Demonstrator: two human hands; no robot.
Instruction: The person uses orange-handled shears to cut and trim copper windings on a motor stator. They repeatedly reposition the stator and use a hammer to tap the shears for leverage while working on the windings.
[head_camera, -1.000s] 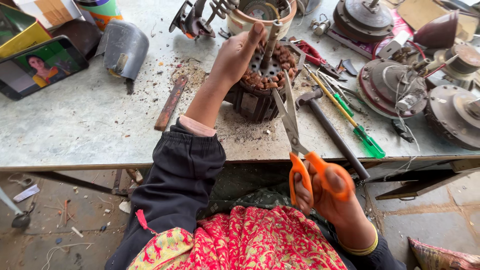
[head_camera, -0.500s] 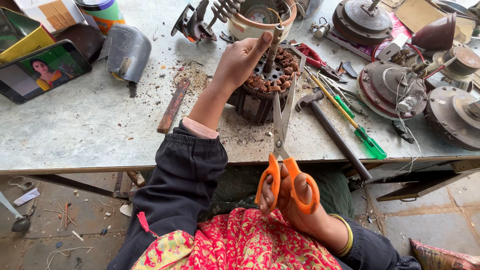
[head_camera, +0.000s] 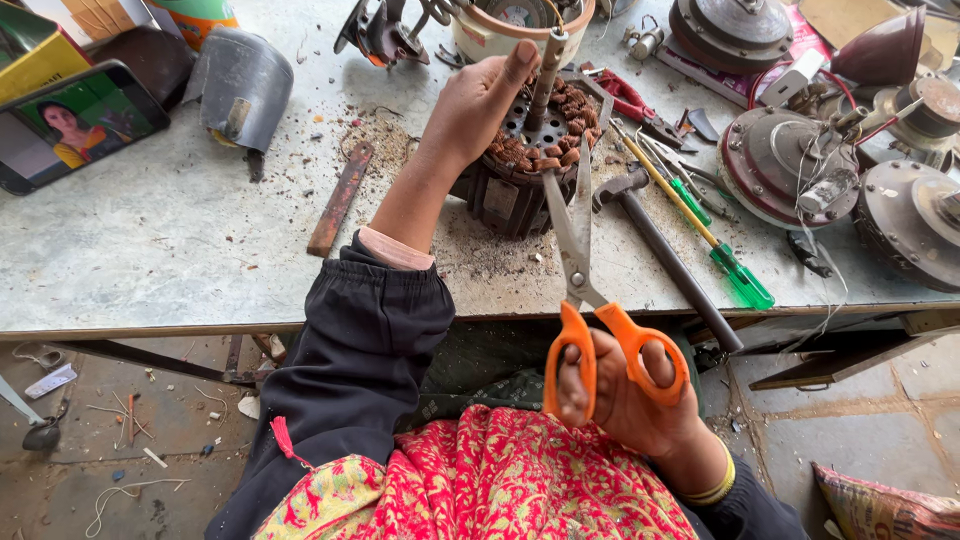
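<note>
Scissors at a motor stator on the bench

Scissors (head_camera: 585, 270) with orange handles sit in the right hand (head_camera: 630, 400), fingers through the loops, blades slightly apart, tips reaching the copper windings. At upper centre, the left hand (head_camera: 475, 105) curls round the motor stator (head_camera: 525, 165), thumb by its shaft, steadying it. A hammer (head_camera: 660, 255) and green screwdriver (head_camera: 715, 250) lie just right.

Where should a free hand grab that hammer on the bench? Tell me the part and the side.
Take the hammer by its dark handle, near the end jutting over the bench edge, coming from the person's side. The head is hemmed in by the motor stator, scissors and screwdrivers.
</note>
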